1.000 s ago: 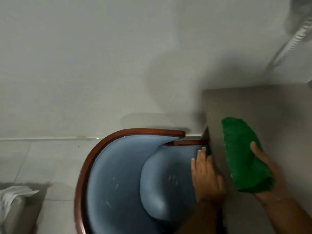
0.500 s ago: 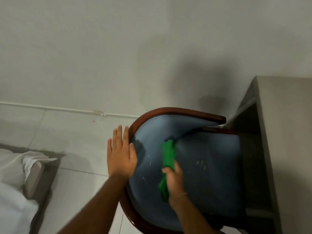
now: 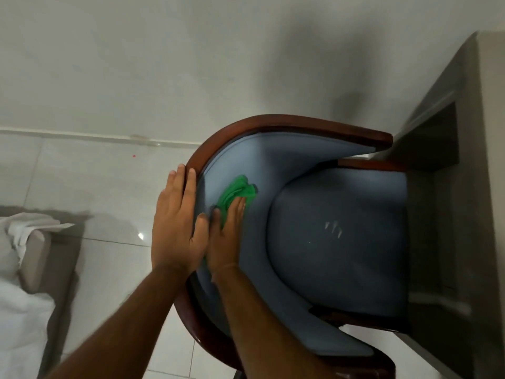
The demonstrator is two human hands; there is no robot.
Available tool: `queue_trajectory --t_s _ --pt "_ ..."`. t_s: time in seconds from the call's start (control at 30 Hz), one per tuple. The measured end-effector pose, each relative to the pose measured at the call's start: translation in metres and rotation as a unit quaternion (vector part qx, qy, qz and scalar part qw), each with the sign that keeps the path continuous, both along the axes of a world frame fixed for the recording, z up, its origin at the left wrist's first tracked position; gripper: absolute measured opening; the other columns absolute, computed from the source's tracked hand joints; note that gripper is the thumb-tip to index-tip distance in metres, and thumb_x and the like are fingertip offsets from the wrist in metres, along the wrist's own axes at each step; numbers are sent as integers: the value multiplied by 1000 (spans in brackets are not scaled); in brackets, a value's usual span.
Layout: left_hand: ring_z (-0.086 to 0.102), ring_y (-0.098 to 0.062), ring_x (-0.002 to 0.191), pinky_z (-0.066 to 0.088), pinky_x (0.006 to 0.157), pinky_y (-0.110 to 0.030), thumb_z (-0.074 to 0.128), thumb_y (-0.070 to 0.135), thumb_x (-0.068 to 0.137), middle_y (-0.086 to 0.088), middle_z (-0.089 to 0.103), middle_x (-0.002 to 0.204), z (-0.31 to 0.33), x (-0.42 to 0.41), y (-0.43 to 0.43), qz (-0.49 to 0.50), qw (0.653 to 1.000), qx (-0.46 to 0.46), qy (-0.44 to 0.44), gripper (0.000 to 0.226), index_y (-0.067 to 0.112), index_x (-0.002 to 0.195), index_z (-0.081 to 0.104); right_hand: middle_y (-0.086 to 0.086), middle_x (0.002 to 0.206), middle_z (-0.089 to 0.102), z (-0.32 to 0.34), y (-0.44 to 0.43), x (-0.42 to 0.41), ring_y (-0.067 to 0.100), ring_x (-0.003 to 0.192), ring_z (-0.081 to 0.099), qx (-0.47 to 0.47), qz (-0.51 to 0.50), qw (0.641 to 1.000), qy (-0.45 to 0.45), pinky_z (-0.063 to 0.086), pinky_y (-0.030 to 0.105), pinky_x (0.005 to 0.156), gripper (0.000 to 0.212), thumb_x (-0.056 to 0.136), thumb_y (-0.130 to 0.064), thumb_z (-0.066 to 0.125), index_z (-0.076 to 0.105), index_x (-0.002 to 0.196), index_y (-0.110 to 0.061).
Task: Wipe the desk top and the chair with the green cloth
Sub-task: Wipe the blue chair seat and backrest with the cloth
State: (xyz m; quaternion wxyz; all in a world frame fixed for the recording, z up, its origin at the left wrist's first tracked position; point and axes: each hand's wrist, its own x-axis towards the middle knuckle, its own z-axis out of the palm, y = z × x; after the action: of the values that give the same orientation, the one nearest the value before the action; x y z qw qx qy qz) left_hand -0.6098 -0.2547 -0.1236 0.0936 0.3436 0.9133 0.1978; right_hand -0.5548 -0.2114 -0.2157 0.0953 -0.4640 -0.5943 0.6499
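A blue padded chair (image 3: 336,242) with a dark red-brown wooden rim is tucked partly under the grey desk (image 3: 489,187) at the right. My left hand (image 3: 176,222) lies flat on the chair's curved wooden back rim, fingers together and pointing away from me. My right hand (image 3: 225,233) presses the green cloth (image 3: 236,194) flat against the inner blue backrest, right beside my left hand. Most of the cloth sticks out past my right fingertips; the rest is hidden under my palm.
A pale wall stands behind the chair, with white floor tiles (image 3: 95,187) to the left. A bed corner with white sheets (image 3: 21,269) sits at the lower left. The desk's open underside (image 3: 429,214) holds the chair's front.
My right hand has gone from gripping the bunched cloth to pressing it flat on the backrest. My left hand has settled onto the chair's rim. The view has moved closer.
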Motion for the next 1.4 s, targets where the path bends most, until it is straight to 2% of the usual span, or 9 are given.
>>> queue_trajectory --t_s 0.27,0.43,0.53,0.63,0.87,1.0,1.17,1.3,1.4 --pt "4 -23 166 16 131 -56 34 28 88 -7 11 178 -5 -1 0 -4 1000 -28 13 84 10 168 15 2 173 8 -51 51 12 21 159 15 -107 -62 992 -17 14 43 131 63 111 -28 37 3 164 -25" --pt "3 -21 166 15 132 -53 34 29 88 -3 10 179 -5 0 -1 2 999 -37 15 85 13 168 13 8 165 34 -52 35 97 24 143 42 -191 101 965 -148 27 38 125 58 112 -24 36 12 165 -25" --pt "3 -19 165 15 132 -53 34 29 87 -2 10 179 -6 -1 0 7 999 -39 13 85 15 168 12 -6 164 27 -38 37 146 12 134 38 -173 245 932 -204 23 21 109 66 111 -26 35 -5 164 -30" --pt "3 -19 165 17 132 -54 34 28 86 -2 11 179 -5 0 0 7 999 -37 9 86 15 168 13 -6 162 36 -21 38 181 6 120 43 -147 312 909 -235 28 20 105 61 109 -35 36 9 163 -36" --pt "3 -16 165 17 132 -53 34 29 85 1 11 179 -10 -3 -3 13 999 -27 11 87 17 168 12 2 153 54 6 4 162 31 131 56 -35 225 910 -347 43 42 113 55 105 -51 30 35 157 -33" --pt "3 -15 165 16 132 -53 34 27 84 0 11 179 -12 -5 -3 15 1000 -16 10 89 17 169 11 2 166 36 23 -31 88 27 149 40 -72 36 962 -259 33 45 122 57 108 -47 31 30 161 -26" --pt "6 -17 165 14 133 -50 35 26 84 -3 14 178 -7 -3 0 22 1000 4 1 88 13 168 13 10 170 23 33 17 -31 25 157 22 -124 -169 971 -117 21 41 127 55 110 -29 37 28 161 -11" --pt "10 -22 165 14 133 -48 35 25 83 -8 17 177 -9 -6 -6 18 1000 19 9 88 11 168 14 14 171 15 32 29 -53 25 160 11 -14 -156 985 -71 11 38 130 58 109 -19 43 22 160 -4" --pt "7 -20 165 11 134 -45 35 23 85 -8 15 178 -12 -3 -5 14 1000 16 8 88 13 168 10 3 173 4 12 13 -12 13 160 2 36 -35 998 -45 4 26 130 60 110 -17 39 12 163 -13"
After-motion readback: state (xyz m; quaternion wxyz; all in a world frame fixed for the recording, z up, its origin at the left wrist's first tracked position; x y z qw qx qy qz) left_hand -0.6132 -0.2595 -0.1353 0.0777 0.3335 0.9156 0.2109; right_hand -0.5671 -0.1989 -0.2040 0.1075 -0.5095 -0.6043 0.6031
